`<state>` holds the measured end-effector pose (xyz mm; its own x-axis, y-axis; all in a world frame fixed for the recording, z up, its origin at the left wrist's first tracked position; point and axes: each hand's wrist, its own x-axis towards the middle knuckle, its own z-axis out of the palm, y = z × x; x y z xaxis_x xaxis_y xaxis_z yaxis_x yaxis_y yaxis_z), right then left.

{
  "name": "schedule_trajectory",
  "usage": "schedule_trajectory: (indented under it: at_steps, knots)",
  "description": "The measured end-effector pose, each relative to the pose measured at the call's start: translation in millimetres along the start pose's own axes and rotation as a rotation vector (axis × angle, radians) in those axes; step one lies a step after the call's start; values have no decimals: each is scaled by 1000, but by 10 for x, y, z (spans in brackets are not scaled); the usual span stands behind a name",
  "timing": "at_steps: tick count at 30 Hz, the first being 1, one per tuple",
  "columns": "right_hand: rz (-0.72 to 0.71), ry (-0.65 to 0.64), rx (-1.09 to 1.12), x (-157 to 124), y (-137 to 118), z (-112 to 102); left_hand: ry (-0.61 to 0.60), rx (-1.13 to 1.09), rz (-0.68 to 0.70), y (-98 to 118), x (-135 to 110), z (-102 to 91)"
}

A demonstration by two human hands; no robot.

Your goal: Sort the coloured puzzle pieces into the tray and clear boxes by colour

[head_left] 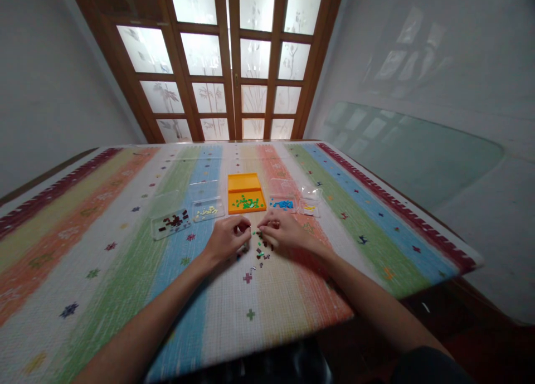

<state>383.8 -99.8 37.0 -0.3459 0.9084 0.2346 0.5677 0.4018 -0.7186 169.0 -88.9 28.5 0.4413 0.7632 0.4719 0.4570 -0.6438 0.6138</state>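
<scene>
My left hand (229, 239) is closed in a pinch over the middle of the table, its fingertips pointing right. Facing it, a short gap away, my right hand (283, 231) also pinches, thumb against forefinger. What either hand holds is too small to make out. Below and between them lie loose small pieces (261, 254), dark and green, scattered on the cloth. Just beyond the hands stands an open orange box (246, 211) with green pieces (249, 202) in it. A clear box of blue pieces (284, 204) is right behind my right hand.
Left of the orange box are a clear box with pale pieces (207, 212) and another with dark brown pieces (175, 221). A small clear box with yellow pieces (309, 208) stands at the right. A striped cloth (137, 250) covers the table; its near edge runs below my forearms.
</scene>
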Motion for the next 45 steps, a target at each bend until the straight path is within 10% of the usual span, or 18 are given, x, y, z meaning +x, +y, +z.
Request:
schedule_trajectory:
  at_steps: [10,45]
  knots:
    - [-10,-202,-234,-14,-25,-89,-213,-6,111,-76,-51,-3]
    - [-91,-207,-249,-24,-67,-43,-274,120,107,-80,-71,9]
